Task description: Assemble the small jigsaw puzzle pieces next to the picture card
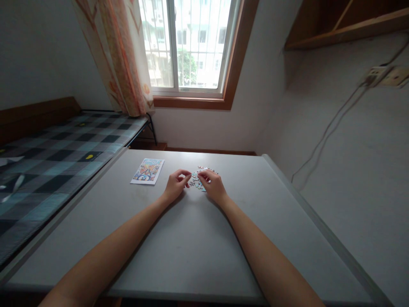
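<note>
A small heap of loose jigsaw puzzle pieces lies on the pale table toward its far side. My left hand is at the heap's left edge, thumb and forefinger pinched together, the other fingers curled. Over the right part of the heap, my right hand also pinches with thumb and forefinger, hiding some pieces. The two pairs of fingertips face each other a short gap apart. Whatever sits between them is too small to make out. Left of my left hand lies a colourful printed picture sheet with a blue penguin-like figure.
The table has a raised right edge along the wall. A bed with a checked cover adjoins it on the left. Behind are a curtain and a barred window. A cable hangs from a wall socket at right.
</note>
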Demonstrator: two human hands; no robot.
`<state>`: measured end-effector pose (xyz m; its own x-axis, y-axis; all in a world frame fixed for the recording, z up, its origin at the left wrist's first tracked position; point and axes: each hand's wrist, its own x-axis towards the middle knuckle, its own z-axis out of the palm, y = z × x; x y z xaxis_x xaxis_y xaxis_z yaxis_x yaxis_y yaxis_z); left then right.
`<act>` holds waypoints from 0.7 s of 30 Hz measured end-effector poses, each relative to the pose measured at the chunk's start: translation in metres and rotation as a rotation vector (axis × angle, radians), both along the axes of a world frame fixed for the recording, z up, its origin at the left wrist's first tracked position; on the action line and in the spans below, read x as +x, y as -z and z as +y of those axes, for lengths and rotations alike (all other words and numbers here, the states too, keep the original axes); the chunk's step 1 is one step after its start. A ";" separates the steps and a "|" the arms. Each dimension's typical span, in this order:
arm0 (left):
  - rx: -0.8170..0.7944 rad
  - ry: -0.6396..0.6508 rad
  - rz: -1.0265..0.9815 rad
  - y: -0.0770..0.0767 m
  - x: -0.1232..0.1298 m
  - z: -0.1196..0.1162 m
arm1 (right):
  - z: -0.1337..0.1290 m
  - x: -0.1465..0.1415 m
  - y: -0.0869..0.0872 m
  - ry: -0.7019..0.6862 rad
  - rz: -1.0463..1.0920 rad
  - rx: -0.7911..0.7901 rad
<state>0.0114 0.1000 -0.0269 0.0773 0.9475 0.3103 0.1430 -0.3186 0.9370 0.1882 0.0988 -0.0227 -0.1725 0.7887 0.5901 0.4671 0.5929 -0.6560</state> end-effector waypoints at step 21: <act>0.178 -0.344 0.602 0.005 -0.043 0.025 | -0.005 0.003 -0.007 0.045 -0.124 0.040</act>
<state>-0.0314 0.1251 -0.0324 -0.0103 0.8881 0.4595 0.7385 -0.3030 0.6023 0.1915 0.0935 -0.0159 -0.2109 0.7737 0.5974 0.5701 0.5938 -0.5678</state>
